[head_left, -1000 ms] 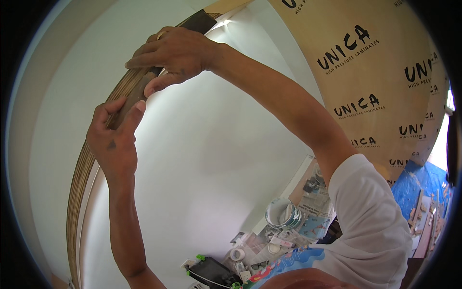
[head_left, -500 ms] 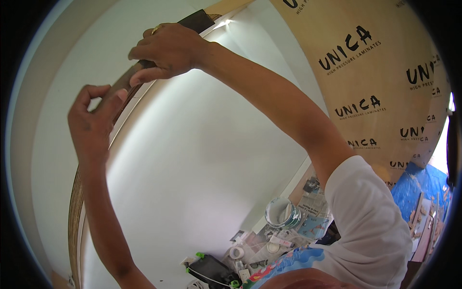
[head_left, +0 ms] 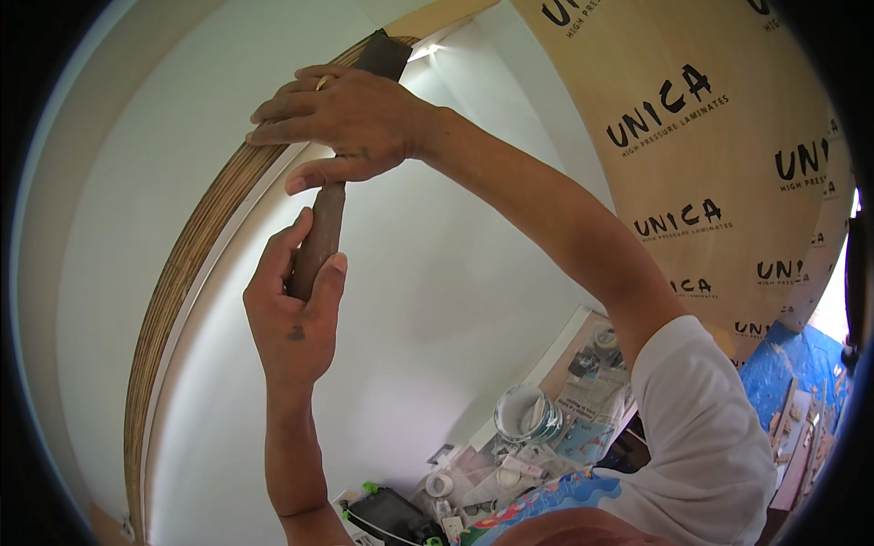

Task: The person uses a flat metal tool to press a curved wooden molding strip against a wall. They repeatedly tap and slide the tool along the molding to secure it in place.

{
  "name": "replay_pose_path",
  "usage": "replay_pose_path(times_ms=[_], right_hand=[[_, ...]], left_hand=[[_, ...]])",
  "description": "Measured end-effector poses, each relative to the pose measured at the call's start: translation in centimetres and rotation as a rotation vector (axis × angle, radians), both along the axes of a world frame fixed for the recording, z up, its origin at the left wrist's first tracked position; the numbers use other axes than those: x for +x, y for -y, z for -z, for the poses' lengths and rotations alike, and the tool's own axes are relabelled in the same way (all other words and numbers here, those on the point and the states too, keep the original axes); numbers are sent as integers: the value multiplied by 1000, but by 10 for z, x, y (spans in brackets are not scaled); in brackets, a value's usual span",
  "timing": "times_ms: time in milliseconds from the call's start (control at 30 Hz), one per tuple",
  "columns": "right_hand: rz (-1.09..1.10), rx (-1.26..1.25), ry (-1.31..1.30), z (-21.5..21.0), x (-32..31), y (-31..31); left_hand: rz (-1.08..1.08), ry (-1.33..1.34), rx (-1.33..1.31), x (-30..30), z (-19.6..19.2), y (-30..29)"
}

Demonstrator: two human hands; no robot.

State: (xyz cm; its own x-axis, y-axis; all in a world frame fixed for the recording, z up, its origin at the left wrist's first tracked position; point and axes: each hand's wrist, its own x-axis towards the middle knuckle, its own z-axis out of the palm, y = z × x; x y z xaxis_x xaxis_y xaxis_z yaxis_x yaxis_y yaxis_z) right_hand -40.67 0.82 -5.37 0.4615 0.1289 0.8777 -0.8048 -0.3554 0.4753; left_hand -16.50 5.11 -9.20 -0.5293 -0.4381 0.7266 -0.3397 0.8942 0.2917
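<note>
A long dark brown strip (head_left: pixel 319 241), which looks like sandpaper, runs between my two hands. My left hand (head_left: pixel 296 314) pinches its lower end between thumb and fingers, clear of the curved edge. My right hand (head_left: pixel 360 123) lies over the strip's upper part, fingers stretched across the layered brown curved edge (head_left: pixel 196 223) and thumb apart on the inner side. Past the knuckles a darker end of the strip (head_left: pixel 384 56) sticks out near the top of the curve. The part beneath my right palm is hidden.
A tall panel in printed tan film (head_left: pixel 674 173) stands at right, with a blue sheet (head_left: pixel 792 364) and wood offcuts (head_left: pixel 801 432) below it. Lower down are a white bucket (head_left: pixel 528 414), tape rolls (head_left: pixel 439 484), newspaper (head_left: pixel 592 396) and a black bag (head_left: pixel 396 517).
My left hand has swung right and down, drawing the strip's lower end off the curved edge. My right hand has shifted slightly right and down, its fingers straightening.
</note>
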Motion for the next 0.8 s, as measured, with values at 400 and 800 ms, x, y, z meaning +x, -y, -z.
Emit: replay_pose_path(times_ms=[400,800], right_hand=[[71,-61,-80,4,-7,-2],[-34,78,133,-9,7,-1]], left_hand=[[92,-224,66,-22,42,11],[-90,-84,3,-1,-21,-7]])
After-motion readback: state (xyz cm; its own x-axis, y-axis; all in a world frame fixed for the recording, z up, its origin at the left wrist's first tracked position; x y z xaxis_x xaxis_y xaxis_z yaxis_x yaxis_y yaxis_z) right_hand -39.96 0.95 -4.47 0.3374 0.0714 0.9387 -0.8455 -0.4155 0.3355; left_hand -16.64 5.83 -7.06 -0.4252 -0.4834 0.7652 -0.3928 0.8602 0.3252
